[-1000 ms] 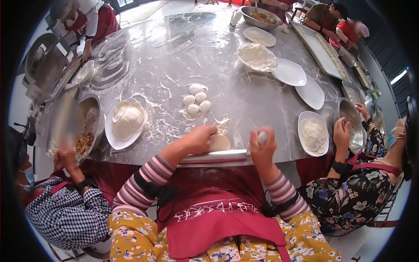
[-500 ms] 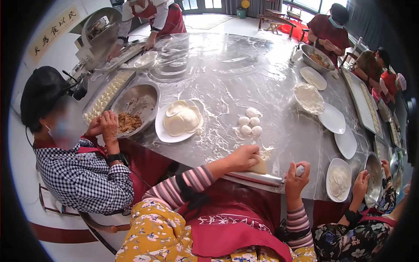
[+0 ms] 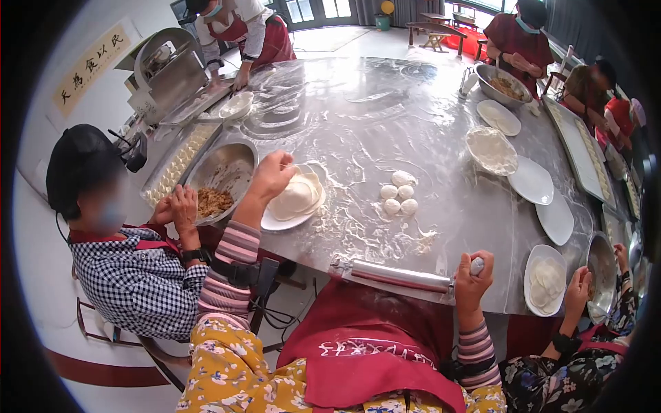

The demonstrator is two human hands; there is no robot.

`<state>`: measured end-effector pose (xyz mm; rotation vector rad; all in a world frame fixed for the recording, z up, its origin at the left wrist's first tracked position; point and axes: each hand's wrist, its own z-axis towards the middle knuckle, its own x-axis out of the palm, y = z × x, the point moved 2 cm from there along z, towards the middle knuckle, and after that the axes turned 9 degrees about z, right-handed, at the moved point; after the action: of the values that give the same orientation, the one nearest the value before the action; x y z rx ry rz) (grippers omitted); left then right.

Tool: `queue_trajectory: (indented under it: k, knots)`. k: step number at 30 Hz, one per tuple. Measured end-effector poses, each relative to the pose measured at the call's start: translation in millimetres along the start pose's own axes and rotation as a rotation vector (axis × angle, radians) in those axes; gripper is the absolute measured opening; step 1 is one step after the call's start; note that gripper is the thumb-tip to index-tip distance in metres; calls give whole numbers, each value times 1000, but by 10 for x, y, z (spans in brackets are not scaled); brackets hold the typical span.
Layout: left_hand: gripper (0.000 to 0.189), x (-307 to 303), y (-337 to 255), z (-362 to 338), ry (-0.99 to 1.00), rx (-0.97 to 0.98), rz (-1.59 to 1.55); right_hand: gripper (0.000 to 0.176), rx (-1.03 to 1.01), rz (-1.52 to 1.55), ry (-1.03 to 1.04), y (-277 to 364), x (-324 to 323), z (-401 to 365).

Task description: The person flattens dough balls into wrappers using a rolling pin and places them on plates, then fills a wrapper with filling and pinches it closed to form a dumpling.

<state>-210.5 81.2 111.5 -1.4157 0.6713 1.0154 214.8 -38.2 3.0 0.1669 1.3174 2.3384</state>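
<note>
My right hand (image 3: 474, 275) is closed round the right handle of a metal rolling pin (image 3: 399, 275), which lies along the near table edge. Over the left part of a white plate (image 3: 275, 224), my left hand (image 3: 273, 173) has its fingers curled together. Round dough wrappers (image 3: 301, 198) are piled on that plate, right beside the hand. Whether a wrapper's edge is between the fingers cannot be made out. Several small dough balls (image 3: 399, 193) sit clustered on the floured metal table, beyond the rolling pin.
At left, a person in a checked shirt (image 3: 138, 275) works beside a steel bowl of filling (image 3: 220, 179) and a tray of dumplings (image 3: 180, 158). On the right are a flour bowl (image 3: 491, 151), white plates (image 3: 531, 180) and a plate of wrappers (image 3: 546, 283). Other people work around the table.
My left hand has moved left from the rolling pin to the plate of wrappers. The wrapper it held at the pin is gone from there. My right hand still grips the pin.
</note>
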Motion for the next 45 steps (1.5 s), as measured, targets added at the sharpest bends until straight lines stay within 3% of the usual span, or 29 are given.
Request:
queue_trajectory:
  k: [2, 4, 6, 10, 12, 17, 20, 22, 23, 24, 26, 30, 38, 40, 42, 45]
  knots:
    - [26, 265, -93, 70, 19, 89, -33, 18, 14, 10, -4, -26, 22, 3]
    - [20, 627, -368, 48, 213, 326, -71, 18, 24, 5, -21, -15, 19, 24]
    - [17, 943, -702, -53, 315, 382, -2, 18, 14, 11, -4, 34, 33, 34]
    - [21, 1357, -1200, -200, 325, 378, 63, 20, -1, -5, -10, 46, 19, 6]
    - [22, 1482, -1301, -202, 234, 295, 285, 20, 2, -12, -10, 39, 8, -8]
    - [30, 1619, -1310, -317, 169, 352, 205, 20, -19, -29, -10, 76, 12, 2]
    - [28, 1626, -1312, -481, 377, 453, -3, 20, -104, -70, -11, 220, 32, 66]
    - [20, 1694, -1278, -698, 540, 496, -302, 20, -84, -72, -12, 108, 49, 68]
    - [17, 1687, -1313, -778, 672, 428, -330, 20, -52, -52, -15, 64, 80, 98]
    - [17, 1726, -1339, -794, 675, 431, -334, 20, -21, -31, -20, 32, 108, 144]
    - [18, 1826, -1386, -846, 673, 520, -246, 20, -203, -137, -44, 75, 231, 343]
    - [17, 1818, -1552, -748, 754, 594, -1, 20, -147, -134, -13, 10, 367, 508]
    - [12, 1815, -1343, -884, 699, 482, -242, 21, -195, -161, -56, 72, 132, 213]
    - [12, 1799, -1458, -885, 697, 530, -220, 21, -134, -144, -56, 35, 270, 400]
    - [12, 1797, -1544, -873, 539, 571, -145, 21, -156, -119, -28, -24, 388, 538]
    - [14, 1818, -1562, -846, 621, 602, -190, 22, -118, -118, -10, -45, 367, 520]
